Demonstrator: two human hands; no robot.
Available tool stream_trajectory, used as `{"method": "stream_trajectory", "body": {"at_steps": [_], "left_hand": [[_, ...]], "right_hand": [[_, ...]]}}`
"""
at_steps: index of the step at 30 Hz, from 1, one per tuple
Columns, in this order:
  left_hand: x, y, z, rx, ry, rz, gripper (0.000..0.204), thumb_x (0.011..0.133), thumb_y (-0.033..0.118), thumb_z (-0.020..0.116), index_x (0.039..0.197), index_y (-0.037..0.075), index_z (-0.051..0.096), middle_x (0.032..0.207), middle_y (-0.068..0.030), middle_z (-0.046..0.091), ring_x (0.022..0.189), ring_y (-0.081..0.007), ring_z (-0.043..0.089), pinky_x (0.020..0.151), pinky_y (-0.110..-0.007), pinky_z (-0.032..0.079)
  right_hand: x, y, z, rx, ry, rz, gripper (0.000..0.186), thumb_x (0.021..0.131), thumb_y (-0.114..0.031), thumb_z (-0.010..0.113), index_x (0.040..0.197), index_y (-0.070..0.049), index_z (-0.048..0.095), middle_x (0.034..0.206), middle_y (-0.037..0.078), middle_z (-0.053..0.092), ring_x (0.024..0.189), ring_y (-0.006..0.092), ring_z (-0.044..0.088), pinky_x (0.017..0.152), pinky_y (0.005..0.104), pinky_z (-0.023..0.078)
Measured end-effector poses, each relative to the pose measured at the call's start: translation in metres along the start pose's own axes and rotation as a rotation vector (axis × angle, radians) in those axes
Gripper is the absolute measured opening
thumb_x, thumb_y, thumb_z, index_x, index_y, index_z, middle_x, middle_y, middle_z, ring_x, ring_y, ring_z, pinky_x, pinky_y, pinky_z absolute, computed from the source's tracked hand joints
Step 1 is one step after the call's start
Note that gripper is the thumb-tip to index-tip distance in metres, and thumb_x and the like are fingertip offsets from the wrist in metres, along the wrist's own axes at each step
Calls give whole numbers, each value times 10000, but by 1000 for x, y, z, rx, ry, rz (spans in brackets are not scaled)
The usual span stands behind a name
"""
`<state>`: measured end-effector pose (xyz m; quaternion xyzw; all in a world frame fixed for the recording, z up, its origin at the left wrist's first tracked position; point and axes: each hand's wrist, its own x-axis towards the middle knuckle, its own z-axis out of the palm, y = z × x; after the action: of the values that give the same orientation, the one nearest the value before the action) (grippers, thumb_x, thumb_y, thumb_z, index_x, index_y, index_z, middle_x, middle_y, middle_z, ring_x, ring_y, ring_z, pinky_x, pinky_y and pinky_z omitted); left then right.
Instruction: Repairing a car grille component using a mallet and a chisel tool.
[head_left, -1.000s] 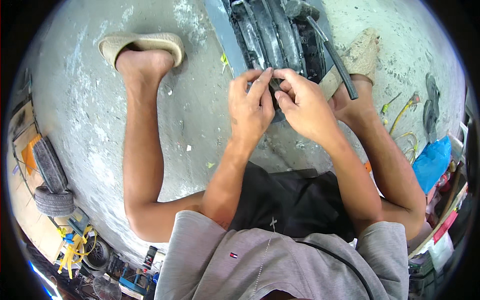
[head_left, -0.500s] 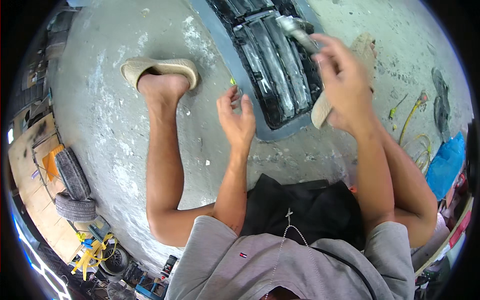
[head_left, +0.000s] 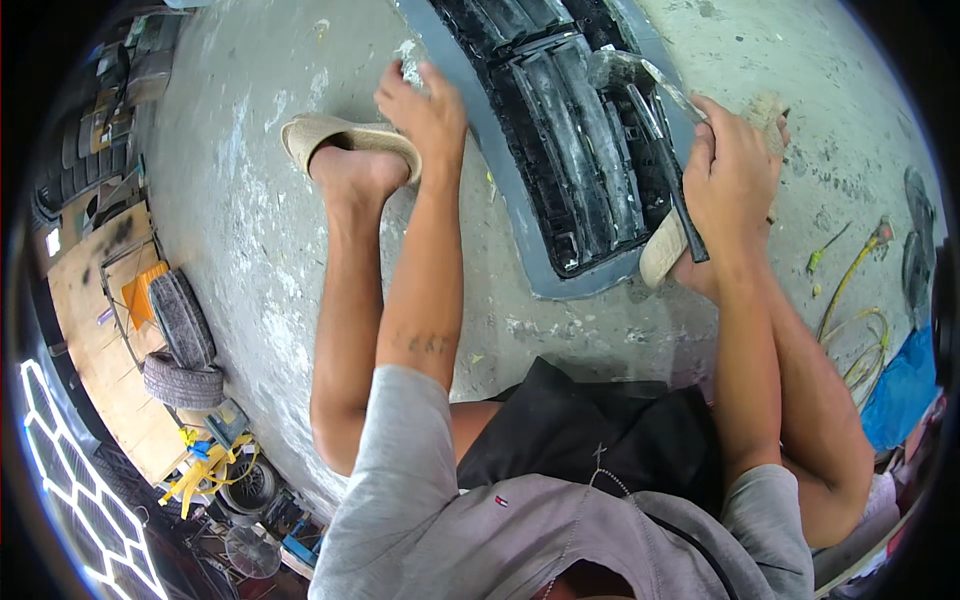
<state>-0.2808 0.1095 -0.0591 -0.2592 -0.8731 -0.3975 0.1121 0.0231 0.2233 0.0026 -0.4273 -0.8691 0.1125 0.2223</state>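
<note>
My right hand (head_left: 735, 160) is closed around the end of a hammer-like tool (head_left: 610, 70); its grey head and curved pale shaft are over the panel. A thin rod with a black handle (head_left: 678, 195) slants beside these fingers; whether it is held as well I cannot make out. Below them lies a long grey-edged panel (head_left: 505, 190) with black, scuffed ribs, its far end cut off by the picture's edge. To the left of the panel, my left hand (head_left: 425, 110) hovers near my left sandal (head_left: 315, 130), empty, with fingers apart.
My right foot, in a sandal (head_left: 660, 255), rests against the panel's right side. A yellow cable (head_left: 850, 265) and a blue plastic bag (head_left: 895, 400) lie at the right. Two tyres (head_left: 182, 320) stand at the left by a wooden board (head_left: 85, 300), with yellow straps (head_left: 200, 475) nearer.
My left hand has moved forward and left, away from the panel's near edge. The tool in my right hand has turned, and the black-handled rod now shows.
</note>
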Motion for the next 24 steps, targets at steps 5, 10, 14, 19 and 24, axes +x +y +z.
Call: {"method": "stream_trajectory", "body": {"at_steps": [5, 10, 14, 19, 24], "left_hand": [[9, -20, 42, 168, -5, 48, 476, 980, 255, 596, 1362, -19, 521, 1287, -297, 528, 1202, -486, 490, 1035, -556, 382], [6, -24, 42, 305, 5, 117, 377, 1030, 266, 511, 1318, 34, 587, 1151, -304, 592, 1104, -492, 537, 986, -572, 409], [0, -20, 51, 306, -61, 34, 390, 1026, 294, 520, 1317, 42, 585, 1228, -289, 578, 1192, -479, 510, 1016, -593, 390], [1, -26, 47, 279, -13, 16, 401, 1021, 316, 534, 1325, 57, 581, 1273, -282, 578, 1233, -472, 500, 1050, -583, 376], [-3, -17, 45, 202, -42, -28, 412, 1014, 316, 548, 1345, 73, 575, 1295, -281, 577, 1269, -465, 481, 1073, -587, 355]], "right_hand": [[3, -8, -4, -19, -49, 64, 317, 905, -132, 612, 1200, -195, 709, 1029, -22, 723, 1021, 233, 645, 920, 454, 420], [2, 9, 5, -149, 118, -55, 226, 972, -197, 599, 1159, -203, 724, 955, 2, 720, 827, 207, 663, 765, 405, 479], [1, 1, 2, 51, 90, 155, 237, 920, -141, 677, 1126, -149, 794, 939, 81, 758, 888, 203, 690, 828, 350, 527], [0, -1, 4, -5, 62, 112, 233, 918, -164, 681, 1121, -160, 796, 930, 71, 755, 896, 211, 688, 837, 340, 522], [-2, 8, 1, -70, 82, 76, 237, 920, -187, 682, 1127, -169, 795, 943, 69, 755, 898, 208, 687, 836, 339, 520]]}}
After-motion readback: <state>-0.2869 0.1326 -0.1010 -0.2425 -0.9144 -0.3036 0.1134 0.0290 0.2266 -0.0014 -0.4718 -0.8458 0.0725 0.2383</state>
